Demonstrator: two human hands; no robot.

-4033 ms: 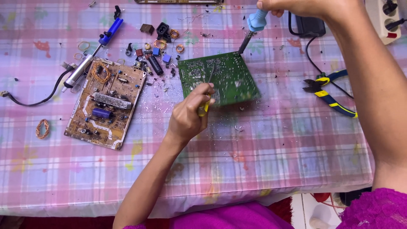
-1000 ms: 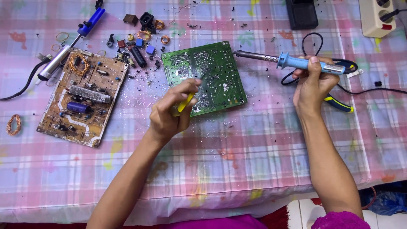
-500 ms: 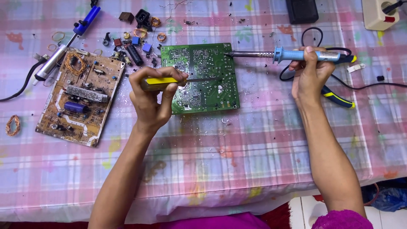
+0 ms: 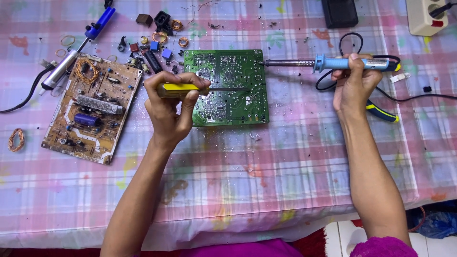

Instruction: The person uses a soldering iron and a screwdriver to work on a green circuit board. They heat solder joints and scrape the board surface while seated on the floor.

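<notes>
Head view: green rectangular circuit board (image 4: 226,87) lies upper centre on the worktop, now squared up. Left hand (image 4: 170,105), grip closed on yellow-handled screwdriver (image 4: 183,88), has swung it level across the board. Right hand (image 4: 351,84) grips blue-handled soldering iron (image 4: 333,63), tip now meeting the board's right edge; prying and heating look underway.

Open tablecloth (image 4: 266,181) near edge, loose parts (image 4: 157,45) crowd top left, cable (image 4: 419,97) right

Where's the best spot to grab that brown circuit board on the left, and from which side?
Take the brown rectangular circuit board by its bare long edges, about midway, coming from above. It lies flat and tilted on the checked tablecloth, and its face is crowded with a copper coil, a blue capacitor and a metal heatsink, so only the rim offers a clean grip.
</notes>
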